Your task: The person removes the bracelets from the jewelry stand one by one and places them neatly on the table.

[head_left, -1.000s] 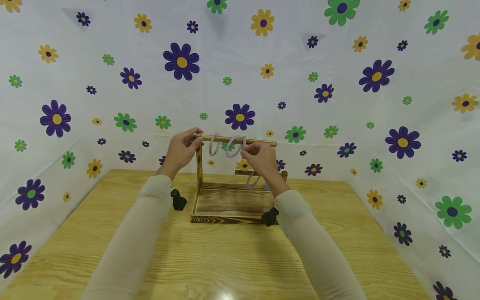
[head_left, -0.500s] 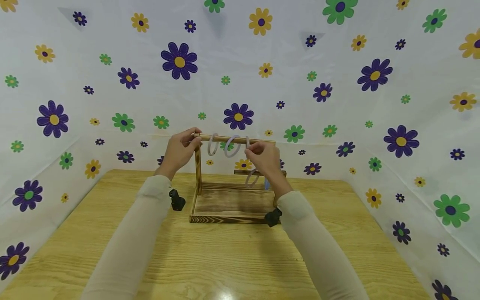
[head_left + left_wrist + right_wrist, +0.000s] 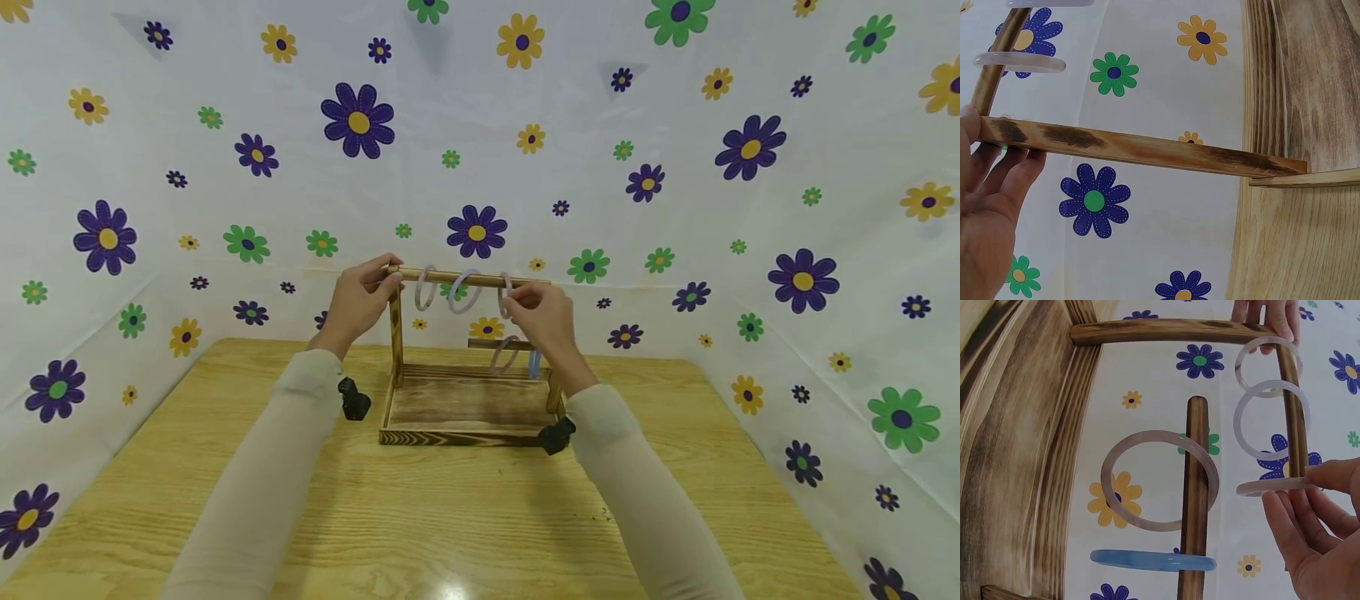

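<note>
**The right hand (image 3: 546, 321) is pinching a pale bangle (image 3: 1275, 486) on the upper bar**

A person in pale sleeves (image 3: 243, 500) is reaching both arms over the desk (image 3: 450, 517) to a wooden stand (image 3: 450, 437), which is sitting toward the desk's far edge, roughly midway between its left and right edges. The right hand is holding the pale bangle between thumb and fingertips; the ring is encircling the upper bar (image 3: 487, 280) toward the bar's right end.

The left hand (image 3: 358, 300) is gripping the bar's left end, just where it is meeting the left post (image 3: 397, 342), with the fingers reaching behind the wood.

Between the hands, two more rings are hanging from the same bar: an end bangle (image 3: 1239, 369) near the left hand and a lilac bangle (image 3: 1237, 422) about halfway along.

Underneath, on the stand's right side, the lower bar (image 3: 1194, 500) is carrying a mauve bangle (image 3: 1108, 475) nearer its left end and a blue bangle (image 3: 1141, 559) farther right. Beyond the desk's far edge I am seeing a flowered sheet (image 3: 450, 192) hanging.
</note>
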`<act>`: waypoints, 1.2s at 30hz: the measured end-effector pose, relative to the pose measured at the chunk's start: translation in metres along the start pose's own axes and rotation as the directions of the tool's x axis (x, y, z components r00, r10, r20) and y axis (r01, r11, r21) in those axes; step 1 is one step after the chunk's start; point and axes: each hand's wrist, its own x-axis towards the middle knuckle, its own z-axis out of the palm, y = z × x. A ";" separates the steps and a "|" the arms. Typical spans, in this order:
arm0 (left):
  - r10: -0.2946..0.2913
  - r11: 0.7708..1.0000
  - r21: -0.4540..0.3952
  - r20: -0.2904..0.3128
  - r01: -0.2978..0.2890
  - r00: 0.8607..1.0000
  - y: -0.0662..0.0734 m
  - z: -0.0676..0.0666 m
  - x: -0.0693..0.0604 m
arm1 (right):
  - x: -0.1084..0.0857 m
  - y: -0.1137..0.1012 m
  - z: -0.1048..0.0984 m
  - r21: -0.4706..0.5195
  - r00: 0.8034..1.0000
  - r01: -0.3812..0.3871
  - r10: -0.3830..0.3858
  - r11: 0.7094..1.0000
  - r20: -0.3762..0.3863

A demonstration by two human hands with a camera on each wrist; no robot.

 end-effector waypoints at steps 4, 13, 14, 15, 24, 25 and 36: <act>-0.001 1.000 -0.001 0.003 0.001 1.000 0.000 0.000 0.001 | 0.000 0.001 -0.004 0.012 1.000 -0.014 0.014 1.000 -0.009; -0.006 1.000 -0.019 0.003 0.006 1.000 0.001 0.000 0.000 | -0.002 0.003 -0.012 -0.004 0.999 -0.040 0.040 0.999 -0.010; -0.006 1.000 -0.020 0.004 0.006 1.000 0.000 0.000 0.000 | -0.002 0.004 -0.013 -0.004 0.999 -0.042 0.042 0.999 -0.013; -0.005 1.000 -0.019 0.004 0.005 1.000 0.000 0.000 -0.001 | -0.002 0.004 -0.013 -0.005 0.999 -0.041 0.041 0.999 -0.015; -0.004 1.000 -0.011 0.002 0.004 1.000 -0.002 0.000 0.000 | -0.002 0.007 -0.019 0.010 0.999 -0.045 0.045 0.999 -0.016; -0.004 1.000 -0.010 0.001 0.004 1.000 -0.003 0.000 0.000 | -0.001 0.008 -0.020 0.009 0.999 -0.046 0.046 0.999 -0.015; 0.001 1.000 0.000 -0.004 -0.001 1.000 -0.005 0.001 0.002 | -0.003 0.011 -0.027 -0.014 0.997 -0.078 0.078 0.997 -0.020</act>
